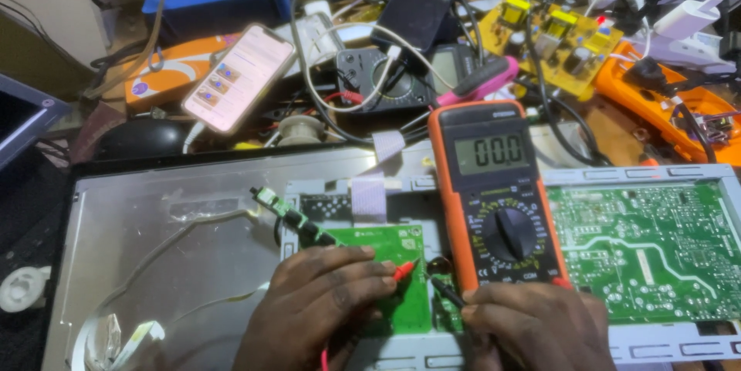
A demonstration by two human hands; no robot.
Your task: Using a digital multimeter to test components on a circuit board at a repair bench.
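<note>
While both hands rest near, the left hand (320,305) pinches a thin red probe (403,269) and the right hand (532,325) closes on a black probe (446,291), both tips over a glossy small green board (394,263). Just beyond stands an orange multimeter (498,193), rectangular, beside a larger green circuit board (648,247). Farther left lies a pink phone (239,77) among tangled cables.
</note>
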